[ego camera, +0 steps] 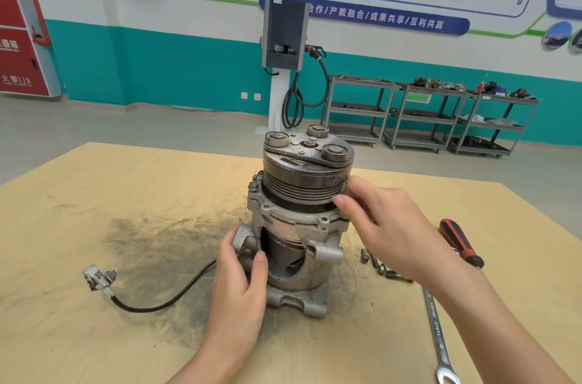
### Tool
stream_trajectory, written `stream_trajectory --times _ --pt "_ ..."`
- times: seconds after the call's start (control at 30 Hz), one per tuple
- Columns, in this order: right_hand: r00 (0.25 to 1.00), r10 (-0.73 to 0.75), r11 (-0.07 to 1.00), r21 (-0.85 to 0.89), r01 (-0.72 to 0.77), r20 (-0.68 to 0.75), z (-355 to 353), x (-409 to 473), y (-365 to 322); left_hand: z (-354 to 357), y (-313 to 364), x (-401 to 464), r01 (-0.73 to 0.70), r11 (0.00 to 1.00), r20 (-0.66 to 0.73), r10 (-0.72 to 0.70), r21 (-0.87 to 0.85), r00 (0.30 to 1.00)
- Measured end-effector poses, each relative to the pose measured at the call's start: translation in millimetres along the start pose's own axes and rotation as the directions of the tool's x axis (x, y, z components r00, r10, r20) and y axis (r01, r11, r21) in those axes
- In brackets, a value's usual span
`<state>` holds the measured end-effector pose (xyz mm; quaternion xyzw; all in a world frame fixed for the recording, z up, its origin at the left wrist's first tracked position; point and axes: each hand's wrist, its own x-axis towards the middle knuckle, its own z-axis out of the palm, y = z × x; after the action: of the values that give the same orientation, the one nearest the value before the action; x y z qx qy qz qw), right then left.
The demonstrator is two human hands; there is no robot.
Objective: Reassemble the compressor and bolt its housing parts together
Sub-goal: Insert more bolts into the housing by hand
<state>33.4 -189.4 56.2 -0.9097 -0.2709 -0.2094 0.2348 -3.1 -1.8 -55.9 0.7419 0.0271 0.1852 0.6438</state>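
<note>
At the near edge of the table (78, 320), toward its right corner, a wrench (436, 333) lies lengthwise with its open jaw end nearest. The left hand (239, 283) comes in from the near edge, and its grip is curled round the lower left side of the compressor (299, 226), thumb laid against the cut-out wall. The compressor stands upright about mid-table on its mounting foot, pulley (307, 175) uppermost. The right hand (390, 229) reaches across from the right, fingers only lightly bent, their tips touching the grooved pulley just above the top flange (I can't tell whether it truly pinches anything). A few bolts (378, 264) lie loose just right of the compressor, partly behind that hand, and a red and black screwdriver (461, 243) rests beyond them, nearer the right edge. A black cable (163, 301) runs left from the base to a grey plug (97, 279). Past the far edge, carts (428, 116) line the wall.
</note>
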Motion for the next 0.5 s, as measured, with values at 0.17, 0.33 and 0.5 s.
stream_trajectory --times 0.17,0.33,0.5 --pt "1.0 0.007 0.996 0.09 -0.005 -0.022 1.2 1.7 3.9 -0.2 -1.1 0.5 -0.001 1.0 -0.001 0.001 -0.002 1.0" --pt "0.982 0.065 0.997 0.02 -0.069 0.178 -18.5 12.0 3.1 -0.1 -0.7 0.8 -0.008 1.0 0.001 0.008 -0.013 1.0" --pt "0.93 0.085 0.991 -0.127 -0.041 0.357 -35.7 22.6 2.8 -0.4 0.3 1.0 -0.008 1.0 0.002 0.008 -0.012 1.0"
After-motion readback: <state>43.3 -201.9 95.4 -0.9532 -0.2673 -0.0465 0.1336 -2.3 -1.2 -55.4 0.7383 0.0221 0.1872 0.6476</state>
